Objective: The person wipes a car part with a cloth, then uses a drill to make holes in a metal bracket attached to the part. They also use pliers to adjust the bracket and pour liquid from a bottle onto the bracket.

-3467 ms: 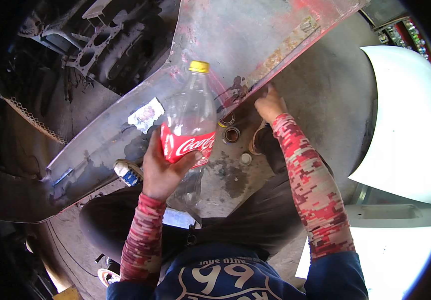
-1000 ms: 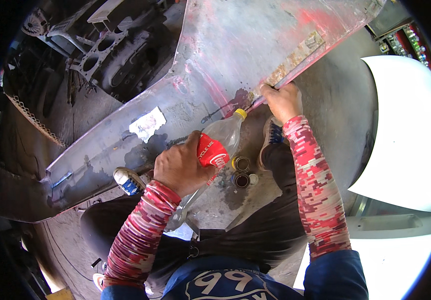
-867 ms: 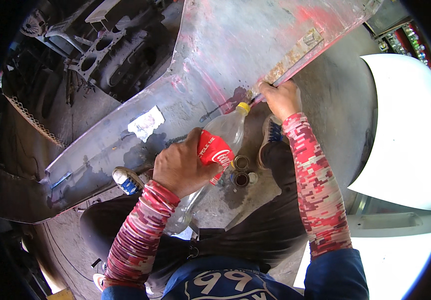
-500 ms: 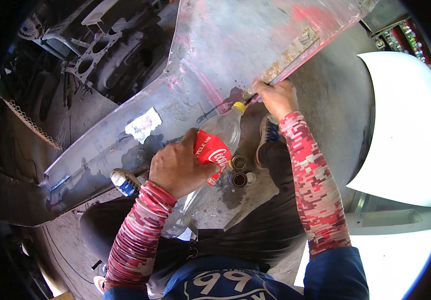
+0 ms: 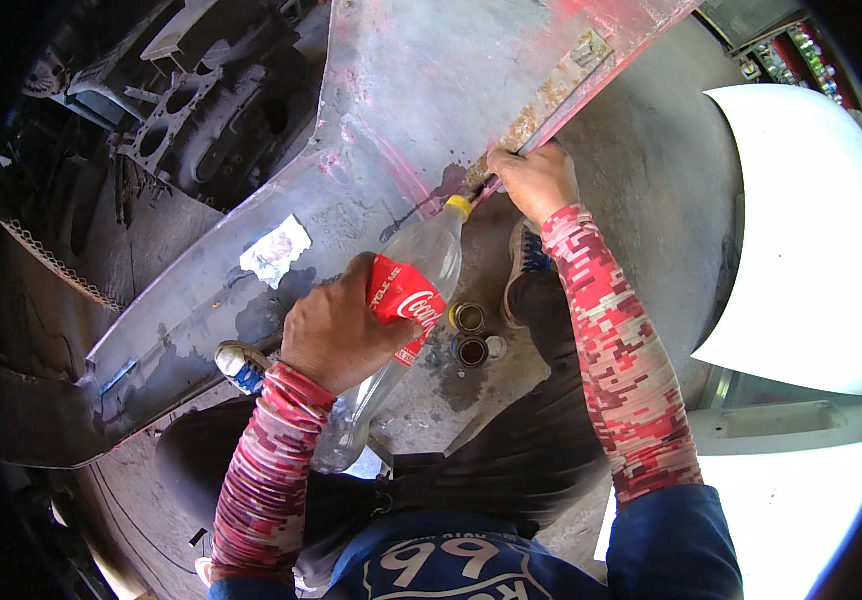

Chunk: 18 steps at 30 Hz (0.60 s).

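Observation:
A clear plastic bottle (image 5: 438, 243) with a red label and a yellow cap is gripped round its labelled middle by my left hand (image 5: 343, 328). It lies slantwise, its capped end pointing up and away to the right, against or just by the edge of the bare metal car panel (image 5: 381, 100). A dark wet patch spreads on the panel beside the cap. My right hand (image 5: 539, 182) is closed on the panel's rusty lower right edge, just beyond the cap. Its fingertips are hidden under the edge.
Crumpled white paper (image 5: 276, 250) rests on the panel. Two small open tins (image 5: 471, 351) and a white lid stand on the floor between my legs. A white curved panel (image 5: 801, 240) is at the right, and dark engine parts (image 5: 181, 110) lie at the far left.
The whole view has shifted slightly, so the panel, bottle and hands appear a little further left. Both hands keep their holds, and the bottle stays near the panel edge.

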Each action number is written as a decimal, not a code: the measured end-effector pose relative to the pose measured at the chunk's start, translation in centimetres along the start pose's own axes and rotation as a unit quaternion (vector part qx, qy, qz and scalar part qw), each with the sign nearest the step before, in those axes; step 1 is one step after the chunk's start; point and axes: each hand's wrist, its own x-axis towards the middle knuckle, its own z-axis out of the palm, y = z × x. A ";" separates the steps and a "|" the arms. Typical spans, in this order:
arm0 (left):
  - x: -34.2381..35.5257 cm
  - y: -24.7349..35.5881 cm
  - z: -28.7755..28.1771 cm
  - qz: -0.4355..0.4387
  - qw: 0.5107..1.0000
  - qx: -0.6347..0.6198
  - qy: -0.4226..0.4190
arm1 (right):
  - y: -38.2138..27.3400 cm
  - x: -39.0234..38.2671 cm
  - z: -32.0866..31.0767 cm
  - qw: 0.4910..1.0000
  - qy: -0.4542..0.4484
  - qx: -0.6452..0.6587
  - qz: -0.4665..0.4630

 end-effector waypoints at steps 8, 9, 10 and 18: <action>-0.3 -0.5 1.0 -0.026 0.999 0.022 -0.032 | -0.3 0.2 -0.3 0.999 -0.015 0.001 0.030; -0.3 -0.5 0.9 -0.012 1.000 0.009 -0.014 | -0.3 0.2 -0.2 0.999 -0.010 0.006 0.032; -0.3 -0.4 0.8 -0.005 1.000 -0.007 -0.001 | -0.3 0.3 -0.2 0.999 -0.004 0.011 0.033; 0.1 -0.9 0.5 0.015 1.000 -0.015 0.011 | -0.8 0.7 -0.5 0.981 -0.013 0.090 0.172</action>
